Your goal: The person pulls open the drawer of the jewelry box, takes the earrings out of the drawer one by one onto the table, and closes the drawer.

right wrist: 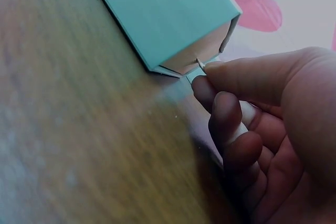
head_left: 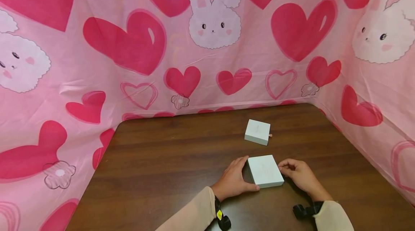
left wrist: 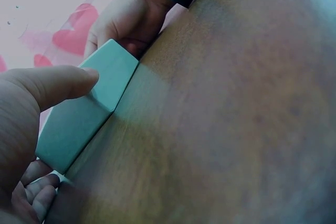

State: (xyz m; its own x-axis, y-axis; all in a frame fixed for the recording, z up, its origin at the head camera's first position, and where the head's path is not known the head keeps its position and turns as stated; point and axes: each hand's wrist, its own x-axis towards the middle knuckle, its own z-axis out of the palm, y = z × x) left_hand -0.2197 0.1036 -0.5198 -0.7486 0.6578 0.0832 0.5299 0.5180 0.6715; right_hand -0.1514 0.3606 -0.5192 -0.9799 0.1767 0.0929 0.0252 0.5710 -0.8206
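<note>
A square white box (head_left: 266,171) lies flat on the table near its front. My left hand (head_left: 232,180) grips it from the left, the thumb along the near side and the fingers at the far left corner. In the left wrist view the thumb presses on the side of the box (left wrist: 113,80). My right hand (head_left: 300,176) is at the box's right side. Thumb and forefinger pinch a small pull tab (right wrist: 200,64) on the pinkish end of an inner drawer (right wrist: 190,57). The drawer's end shows inside the sleeve opening; its contents are hidden.
A second, similar white box (head_left: 257,132) lies farther back on the brown wooden table (head_left: 168,159), a small tab (head_left: 270,135) sticking out on its right. Pink cloth (head_left: 207,58) with hearts and rabbits hangs around the table's back and sides.
</note>
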